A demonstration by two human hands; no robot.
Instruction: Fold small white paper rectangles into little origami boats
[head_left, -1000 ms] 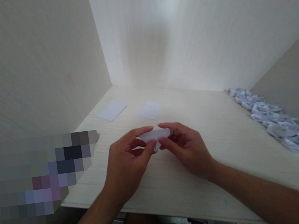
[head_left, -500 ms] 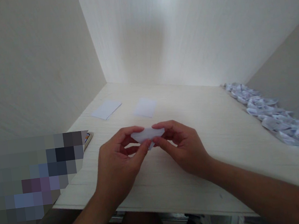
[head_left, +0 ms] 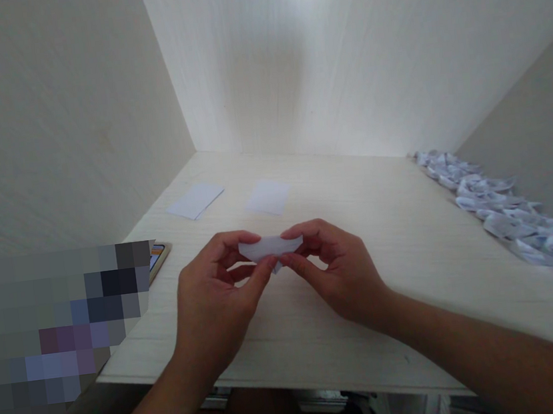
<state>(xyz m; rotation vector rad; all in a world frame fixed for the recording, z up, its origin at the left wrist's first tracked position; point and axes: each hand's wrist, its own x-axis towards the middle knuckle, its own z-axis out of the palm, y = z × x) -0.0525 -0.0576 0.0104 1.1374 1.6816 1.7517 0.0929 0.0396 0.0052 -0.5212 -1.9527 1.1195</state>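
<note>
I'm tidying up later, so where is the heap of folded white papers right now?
In the head view, the heap of folded white papers lies along the table's right side, beside the right wall.

Folded piece: paper, matt, smooth-faced, with a crisp edge. Left sheet and right sheet: paper, flat, smooth, matt. Pile: paper, matt, much creased, rough as a mass. Tabletop: wood-look board, finely streaked grain, matt. Back wall: similar streaked board, low sheen, one soft bright patch high up. Left wall: wood-look, matt, duller. Rail below the tabletop: apparently metal, shiny, partly hidden.
</note>
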